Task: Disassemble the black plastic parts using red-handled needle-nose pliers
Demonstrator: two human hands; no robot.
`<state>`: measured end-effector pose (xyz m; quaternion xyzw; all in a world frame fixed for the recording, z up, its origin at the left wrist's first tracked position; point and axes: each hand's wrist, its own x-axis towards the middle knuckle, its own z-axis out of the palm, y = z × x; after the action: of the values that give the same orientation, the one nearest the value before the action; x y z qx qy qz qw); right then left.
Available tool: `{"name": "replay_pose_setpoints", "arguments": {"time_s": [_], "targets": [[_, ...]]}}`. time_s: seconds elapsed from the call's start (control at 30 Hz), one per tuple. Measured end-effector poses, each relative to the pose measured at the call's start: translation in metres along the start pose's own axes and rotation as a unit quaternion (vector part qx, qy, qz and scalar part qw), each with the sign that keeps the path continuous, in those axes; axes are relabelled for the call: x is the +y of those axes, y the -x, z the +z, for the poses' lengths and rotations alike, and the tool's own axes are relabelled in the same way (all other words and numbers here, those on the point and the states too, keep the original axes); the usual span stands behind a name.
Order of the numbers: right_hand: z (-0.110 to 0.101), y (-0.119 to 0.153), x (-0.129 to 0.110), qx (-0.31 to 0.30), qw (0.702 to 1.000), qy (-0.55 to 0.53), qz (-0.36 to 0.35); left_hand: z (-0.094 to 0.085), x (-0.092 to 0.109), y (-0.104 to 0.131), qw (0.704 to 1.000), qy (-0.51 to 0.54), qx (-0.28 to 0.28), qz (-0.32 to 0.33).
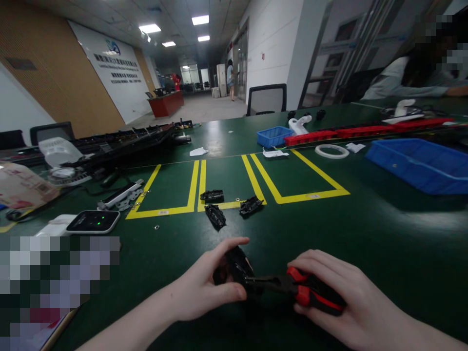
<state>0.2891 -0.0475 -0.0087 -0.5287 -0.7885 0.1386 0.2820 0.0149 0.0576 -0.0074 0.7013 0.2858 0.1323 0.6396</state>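
Note:
My left hand [210,285] is closed round a black plastic part [239,267], thumb below it and index finger above. In my right hand [340,292] is a pair of needle-nose pliers [303,287] with red and black handles. The jaws point left and reach the black part; whether they grip it I cannot tell. Beyond my hands lie three similar black parts: one [212,196] inside the middle yellow frame, one [215,216] just in front of it, and one [251,206] across the tape on the right.
Yellow tape frames [314,196] mark the green table [175,258]. At right stand a large blue bin [420,165], a small blue tray [274,137], red strips [369,130] and a tape ring [332,151]. At left lie a white device [93,222] and black assemblies [127,146]. A person sits far right.

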Motion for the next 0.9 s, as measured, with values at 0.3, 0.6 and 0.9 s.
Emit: {"name": "replay_pose_setpoints", "arguments": {"time_s": [0.3,0.6,0.9], "targets": [[-0.005,0.0,0.0,0.02,0.984,0.125,-0.124,0.01,0.01,-0.001,0.984,-0.173,0.036,-0.036],[0.003,0.002,0.002,0.05,0.98,0.126,-0.145,0.018,0.001,-0.003,0.94,-0.335,0.037,0.047],[0.005,0.004,0.005,0.042,0.986,0.097,-0.126,0.016,0.004,-0.003,0.928,-0.364,0.015,0.08]]}}
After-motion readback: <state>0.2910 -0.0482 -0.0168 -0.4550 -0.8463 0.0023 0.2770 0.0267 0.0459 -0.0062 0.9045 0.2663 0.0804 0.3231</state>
